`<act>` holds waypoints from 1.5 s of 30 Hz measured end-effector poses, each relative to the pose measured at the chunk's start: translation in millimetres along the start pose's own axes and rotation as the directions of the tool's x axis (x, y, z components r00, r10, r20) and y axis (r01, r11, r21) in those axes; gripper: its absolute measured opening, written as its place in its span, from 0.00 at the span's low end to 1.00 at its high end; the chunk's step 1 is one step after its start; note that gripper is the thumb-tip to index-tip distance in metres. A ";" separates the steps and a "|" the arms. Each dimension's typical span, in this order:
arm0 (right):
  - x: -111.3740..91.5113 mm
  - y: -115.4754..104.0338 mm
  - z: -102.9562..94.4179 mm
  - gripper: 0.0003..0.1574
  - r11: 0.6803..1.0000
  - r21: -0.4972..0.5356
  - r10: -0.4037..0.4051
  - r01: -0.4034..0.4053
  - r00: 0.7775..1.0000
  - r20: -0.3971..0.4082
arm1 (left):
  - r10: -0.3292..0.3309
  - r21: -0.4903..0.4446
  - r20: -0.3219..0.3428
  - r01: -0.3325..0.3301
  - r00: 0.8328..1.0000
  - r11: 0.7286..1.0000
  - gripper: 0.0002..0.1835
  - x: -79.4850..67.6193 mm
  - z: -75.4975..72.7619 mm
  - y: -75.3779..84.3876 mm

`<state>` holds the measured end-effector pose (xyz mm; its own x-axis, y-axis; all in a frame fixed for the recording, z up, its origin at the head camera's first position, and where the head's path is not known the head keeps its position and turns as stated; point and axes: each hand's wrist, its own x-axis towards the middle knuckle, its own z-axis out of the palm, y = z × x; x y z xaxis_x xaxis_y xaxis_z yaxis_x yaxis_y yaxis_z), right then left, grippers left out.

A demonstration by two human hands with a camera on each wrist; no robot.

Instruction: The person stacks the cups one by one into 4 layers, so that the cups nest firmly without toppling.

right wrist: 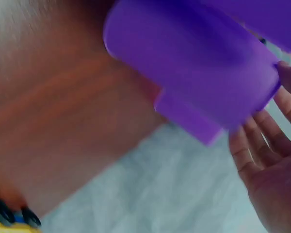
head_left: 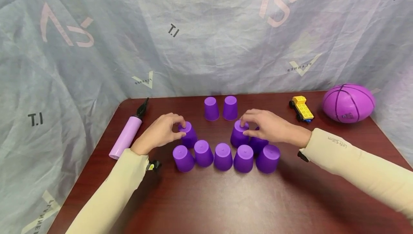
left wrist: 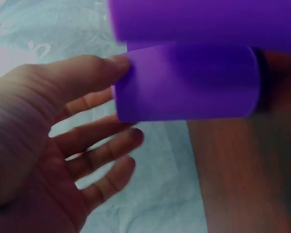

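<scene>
My left hand (head_left: 162, 132) pinches an upside-down purple cup (head_left: 189, 138) near its closed top. In the left wrist view the thumb lies at that cup's (left wrist: 189, 85) edge, with the other fingers spread beside and behind it. Another purple cup (head_left: 238, 138) is pinched at the top by my right hand (head_left: 269, 125). Close by, a further cup (head_left: 259, 145) is partly covered by the right hand. Several upturned cups, such as the middle one (head_left: 223, 158), form a row in front. Whether the pinched cups touch the table is hard to tell.
Two more upturned cups, the left one (head_left: 211, 109) and the right one (head_left: 230, 108), stand at the back of the dark red table (head_left: 206, 205). A lilac hand pump (head_left: 126, 136) lies left. A yellow toy car (head_left: 302, 109) and a purple ball (head_left: 349, 103) sit back right.
</scene>
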<state>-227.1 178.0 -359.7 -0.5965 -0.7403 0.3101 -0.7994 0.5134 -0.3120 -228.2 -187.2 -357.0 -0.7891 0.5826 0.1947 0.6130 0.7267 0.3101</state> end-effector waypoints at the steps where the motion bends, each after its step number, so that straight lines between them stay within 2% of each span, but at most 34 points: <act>1: 1.5 2.0 -4.3 0.11 1.000 0.002 -0.001 0.001 1.000 -0.017 | 0.009 -0.001 -0.017 -0.009 1.000 1.000 0.12 4.8 -1.1 -1.2; 5: 11.2 17.4 -21.9 0.11 0.998 -0.010 0.061 -0.062 0.993 -0.102 | 0.011 -0.004 -0.073 -0.012 0.997 1.000 0.11 27.8 -4.9 -9.5; 8: 19.2 35.3 -27.5 0.11 0.989 -0.030 0.143 -0.148 0.981 -0.130 | -0.045 0.001 -0.074 0.045 0.996 0.999 0.11 45.8 -5.3 -18.0; 14: 28.6 67.2 -22.9 0.11 0.952 -0.024 0.301 -0.304 0.950 -0.084 | -0.155 0.016 -0.014 0.155 0.988 0.988 0.10 77.4 0.0 -31.9; 19: 33.3 79.5 -18.0 0.11 0.933 0.005 0.359 -0.359 0.932 -0.046 | -0.202 0.020 0.025 0.202 0.979 0.979 0.11 89.2 3.4 -36.9; 28: 34.3 81.8 -13.3 0.13 0.912 0.055 0.407 -0.405 0.913 -0.029 | -0.227 0.022 0.041 0.226 0.973 0.974 0.11 93.3 6.6 -37.0; 37: 33.4 74.8 -16.0 0.14 0.904 -0.012 0.428 -0.428 0.904 -0.009 | -0.232 0.015 0.048 0.232 0.972 0.973 0.12 91.5 7.7 -36.8; 41: 30.8 66.8 -23.3 0.15 0.924 -0.025 0.381 -0.381 0.924 -0.012 | -0.179 -0.015 0.017 0.179 0.984 0.984 0.14 80.6 -0.7 -35.8; 45: 17.8 48.1 -34.9 0.14 0.971 -0.007 0.237 -0.238 0.969 -0.061 | -0.081 -0.039 -0.054 0.079 0.995 0.996 0.14 49.5 -18.3 -23.1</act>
<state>-278.7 204.6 -337.9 -0.7725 -0.5692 0.2817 -0.6347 0.6780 -0.3708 -282.1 -181.8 -337.5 -0.8370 0.5014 0.2192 0.5470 0.7556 0.3604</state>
